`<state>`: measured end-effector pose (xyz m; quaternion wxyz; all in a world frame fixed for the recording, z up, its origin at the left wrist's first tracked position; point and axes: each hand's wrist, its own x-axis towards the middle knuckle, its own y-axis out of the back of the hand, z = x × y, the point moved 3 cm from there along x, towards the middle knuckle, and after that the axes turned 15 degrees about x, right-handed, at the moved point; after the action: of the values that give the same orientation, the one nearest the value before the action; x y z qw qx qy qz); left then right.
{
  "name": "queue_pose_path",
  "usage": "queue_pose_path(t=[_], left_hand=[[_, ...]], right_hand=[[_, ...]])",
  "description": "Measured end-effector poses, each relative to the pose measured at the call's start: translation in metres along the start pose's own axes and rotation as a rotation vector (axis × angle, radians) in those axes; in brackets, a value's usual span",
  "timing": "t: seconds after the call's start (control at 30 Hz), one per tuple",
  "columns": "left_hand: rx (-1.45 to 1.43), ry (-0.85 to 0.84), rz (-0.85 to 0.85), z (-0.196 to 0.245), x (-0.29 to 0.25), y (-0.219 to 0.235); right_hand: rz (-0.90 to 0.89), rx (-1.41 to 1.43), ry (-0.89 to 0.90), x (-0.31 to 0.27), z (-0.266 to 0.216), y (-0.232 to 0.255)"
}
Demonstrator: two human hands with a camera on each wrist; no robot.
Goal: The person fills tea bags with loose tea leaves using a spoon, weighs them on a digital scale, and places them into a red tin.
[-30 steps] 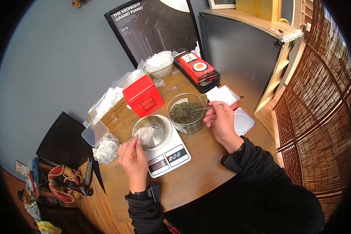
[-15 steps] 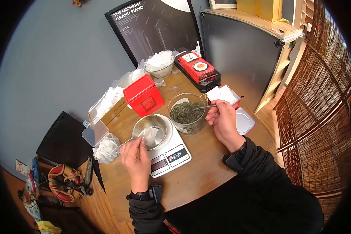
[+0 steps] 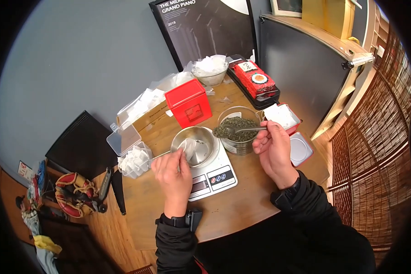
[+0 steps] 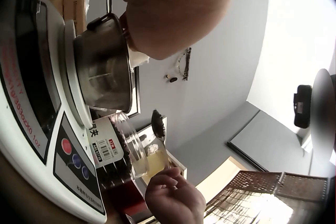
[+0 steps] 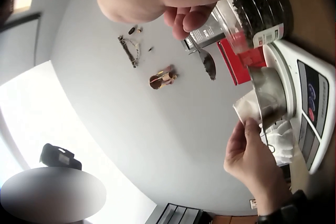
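Note:
My left hand (image 3: 172, 177) pinches the edge of a small white tea bag (image 3: 187, 146) over a steel pan (image 3: 207, 154). That long-handled pan sits on a white kitchen scale (image 3: 224, 166). My right hand (image 3: 276, 153) grips a metal spoon (image 3: 255, 128) by its handle. Dark dried leaves are heaped in the spoon's bowl, which is raised at the left rim of a clear jar (image 3: 236, 148) of the same leaves. In the right wrist view the loaded spoon (image 5: 208, 65) hangs above and apart from the tea bag (image 5: 248, 107).
Behind the pan stands a red box (image 3: 187, 104). White bags fill a plastic tub (image 3: 134, 160) at left and a glass bowl (image 3: 210, 78) at the back. An opened red tin (image 3: 293, 121) and its lid (image 3: 300, 150) lie right of the jar.
The spoon has come up out of the leaves in the jar, loaded, and shifted left to the rim. My left hand keeps the tea bag over the pan. The head view has turned slightly.

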<state>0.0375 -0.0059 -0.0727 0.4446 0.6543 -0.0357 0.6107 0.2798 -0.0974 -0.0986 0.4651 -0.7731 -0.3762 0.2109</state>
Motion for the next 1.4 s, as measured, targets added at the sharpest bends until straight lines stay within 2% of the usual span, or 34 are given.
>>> queue_pose_path(t=[0.17, 0.53, 0.8, 1.13, 1.4], left_hand=[[0.006, -0.056, -0.024, 0.011, -0.002, -0.005], [-0.060, -0.065, -0.026, 0.018, 0.001, -0.006], [-0.097, 0.000, -0.034, 0.014, -0.004, -0.009], [-0.072, -0.016, -0.039, 0.016, -0.002, -0.007], [-0.200, 0.100, -0.121, 0.014, -0.005, -0.010]], right_hand=[[-0.048, 0.004, -0.087, -0.008, 0.018, -0.013], [-0.104, -0.119, -0.054, -0.015, 0.033, -0.017], [-0.155, -0.186, -0.013, -0.017, 0.035, -0.017], [-0.202, -0.233, -0.001, -0.017, 0.039, -0.023], [-0.260, -0.246, -0.004, -0.015, 0.042, -0.028]])
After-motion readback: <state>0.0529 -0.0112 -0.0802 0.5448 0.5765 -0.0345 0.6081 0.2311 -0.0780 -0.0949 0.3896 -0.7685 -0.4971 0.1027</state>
